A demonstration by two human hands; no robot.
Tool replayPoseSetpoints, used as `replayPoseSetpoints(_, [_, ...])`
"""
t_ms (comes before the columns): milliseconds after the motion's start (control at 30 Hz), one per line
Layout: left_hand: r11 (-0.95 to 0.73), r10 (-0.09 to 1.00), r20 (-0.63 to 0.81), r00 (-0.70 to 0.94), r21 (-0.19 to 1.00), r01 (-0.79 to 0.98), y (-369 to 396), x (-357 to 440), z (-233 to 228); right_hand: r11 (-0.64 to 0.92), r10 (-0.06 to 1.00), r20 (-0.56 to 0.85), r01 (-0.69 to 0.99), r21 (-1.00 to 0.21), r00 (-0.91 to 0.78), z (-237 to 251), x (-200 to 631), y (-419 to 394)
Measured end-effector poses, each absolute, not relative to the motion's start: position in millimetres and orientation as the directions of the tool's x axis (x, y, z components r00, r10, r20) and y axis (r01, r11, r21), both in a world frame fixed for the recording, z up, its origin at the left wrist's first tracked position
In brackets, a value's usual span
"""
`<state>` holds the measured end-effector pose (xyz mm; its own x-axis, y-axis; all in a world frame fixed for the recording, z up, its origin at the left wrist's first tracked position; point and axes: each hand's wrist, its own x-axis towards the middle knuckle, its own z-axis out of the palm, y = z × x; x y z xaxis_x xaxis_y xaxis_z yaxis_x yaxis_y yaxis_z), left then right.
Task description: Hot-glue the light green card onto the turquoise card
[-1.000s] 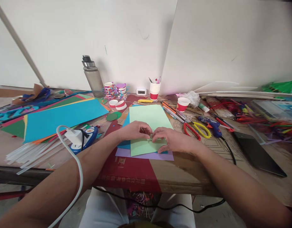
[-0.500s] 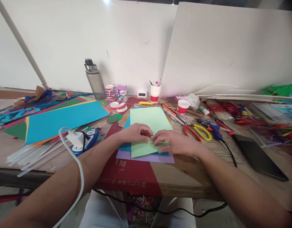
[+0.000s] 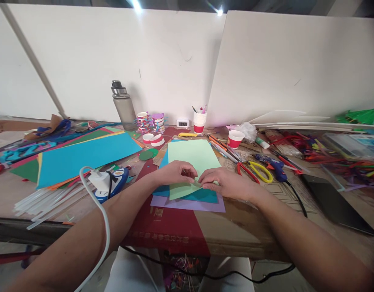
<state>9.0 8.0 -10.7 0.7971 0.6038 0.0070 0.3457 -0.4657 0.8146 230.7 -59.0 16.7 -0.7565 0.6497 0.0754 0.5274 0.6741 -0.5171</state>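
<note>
Head view: both hands barely moved, left hand [image 3: 175,172] and right hand [image 3: 221,183] kept their grip pinching the light-green paper sheet [image 3: 191,162] on the counter [image 3: 235,219], fold unfinished.

My left hand [image 3: 175,172] and right hand [image 3: 224,182] meet fingertip to fingertip on the near edge of a light green sheet [image 3: 191,160], which lies on teal and purple sheets on the worktop [image 3: 235,227]. Scissors [image 3: 256,170] lie just right.
</note>
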Motion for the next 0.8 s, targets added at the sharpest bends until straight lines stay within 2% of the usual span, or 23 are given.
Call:
replayPoseSetpoints(133, [-0.471, 0.611, 0.01, 0.792, 0.809, 0.353, 6.7, 9.6, -10.2, 0.716, 0.673, 0.06, 0.629, -0.302, -0.737, 19.7, 222.3, -70.2])
replayPoseSetpoints(233, [-0.479, 0.608, 0.012, 0.793, 0.803, 0.355, 6.4, 9.9, -9.7, 0.69, 0.711, 0.052, 0.68, -0.247, -0.702, 20.2, 219.2, -75.1])
replayPoseSetpoints(300, [-0.476, 0.61, 0.007, 0.792, 0.803, 0.359, 6.6, 9.8, -9.4, 0.674, 0.722, 0.064, 0.679, -0.291, -0.689, 18.6, 220.4, -73.5])
replayPoseSetpoints(367, [-0.477, 0.606, 0.004, 0.796, 0.802, 0.359, 6.9, 9.6, -9.2, 0.615, 0.761, 0.063, 0.687, -0.386, -0.646, 15.5, 223.6, -68.8])
replayPoseSetpoints(500, [-0.5, 0.595, 0.013, 0.803, 0.789, 0.358, 7.4, 9.4, -8.8, 0.38, 0.842, -0.056, 0.664, -0.643, -0.536, 8.0, 230.7, -57.8])
replayPoseSetpoints(567, [-0.52, 0.596, 0.022, 0.803, 0.773, 0.364, 7.8, 9.5, -8.8, 0.27, 0.851, -0.126, 0.629, -0.729, -0.51, 5.1, 233.4, -53.7])
replayPoseSetpoints(667, [-0.533, 0.595, 0.021, 0.804, 0.758, 0.375, 8.8, 9.5, -9.4, 0.19, 0.847, -0.174, 0.593, -0.783, -0.502, 1.5, 236.8, -49.0])
replayPoseSetpoints(800, [-0.537, 0.587, 0.018, 0.809, 0.757, 0.373, 10.4, 9.3, -10.1, 0.182, 0.839, -0.183, 0.581, -0.793, -0.513, -4.3, 241.0, -43.1])
